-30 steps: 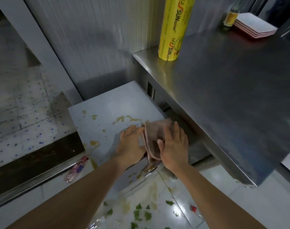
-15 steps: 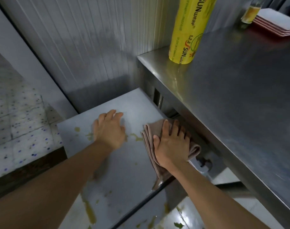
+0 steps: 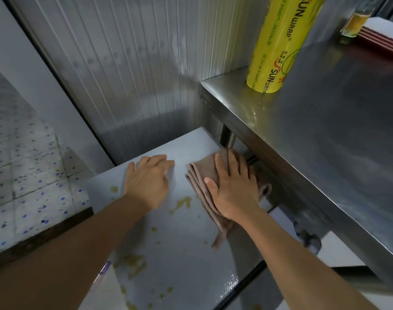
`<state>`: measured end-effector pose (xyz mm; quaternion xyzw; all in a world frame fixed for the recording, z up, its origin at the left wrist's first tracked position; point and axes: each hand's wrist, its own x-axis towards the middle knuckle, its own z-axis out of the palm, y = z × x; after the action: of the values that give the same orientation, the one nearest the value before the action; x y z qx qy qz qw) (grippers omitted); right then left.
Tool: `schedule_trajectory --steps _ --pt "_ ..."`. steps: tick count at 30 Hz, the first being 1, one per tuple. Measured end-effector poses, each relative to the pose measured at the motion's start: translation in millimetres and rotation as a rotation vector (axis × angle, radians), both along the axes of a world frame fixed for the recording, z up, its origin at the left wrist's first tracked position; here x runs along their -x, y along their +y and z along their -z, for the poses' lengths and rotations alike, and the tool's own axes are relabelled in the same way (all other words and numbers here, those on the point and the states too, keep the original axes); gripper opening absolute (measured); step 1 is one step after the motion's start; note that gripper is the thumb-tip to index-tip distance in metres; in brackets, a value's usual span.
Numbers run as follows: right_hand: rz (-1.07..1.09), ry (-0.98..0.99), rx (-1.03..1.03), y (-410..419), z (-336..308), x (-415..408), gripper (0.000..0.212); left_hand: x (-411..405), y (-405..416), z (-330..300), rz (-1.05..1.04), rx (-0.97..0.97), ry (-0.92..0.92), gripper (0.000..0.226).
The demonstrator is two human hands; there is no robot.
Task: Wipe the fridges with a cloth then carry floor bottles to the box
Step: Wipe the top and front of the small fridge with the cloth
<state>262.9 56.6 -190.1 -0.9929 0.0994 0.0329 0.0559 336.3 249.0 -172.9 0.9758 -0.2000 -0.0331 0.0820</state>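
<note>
The right hand lay flat with straight fingers pressing on a folded brown cloth, while the left hand rested palm down, fingers loosely spread and holding nothing, just beside it on the same surface. The two hands were near each other but not touching. The cloth sat on the pale grey top of the low fridge, toward its far right corner, with one loose end trailing back along the right forearm. Yellowish-green smears and small spots marked the fridge top between and behind the hands, and a larger smear lay nearer the camera.

To the right, higher than the fridge, ran a stainless steel worktop whose edge overhung the cloth's far side. On its near corner stood an upright yellow roll printed with "SUN WRAP" in red and white letters. Farther back on the worktop were a bottle of yellow liquid and a stack of red-edged white plates, partly cut off. A ribbed metal wall rose behind the fridge, and a speckled tile floor showed at left
</note>
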Motion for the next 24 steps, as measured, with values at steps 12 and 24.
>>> schedule_trajectory --steps 12,24 --pt "0.026 -0.014 0.016 14 5 -61 0.067 -17 35 8 0.039 0.024 -0.057 0.05" --pt "-0.193 -0.039 -0.011 17 2 -127 0.05 -24 37 4 0.08 0.015 -0.041 0.054"
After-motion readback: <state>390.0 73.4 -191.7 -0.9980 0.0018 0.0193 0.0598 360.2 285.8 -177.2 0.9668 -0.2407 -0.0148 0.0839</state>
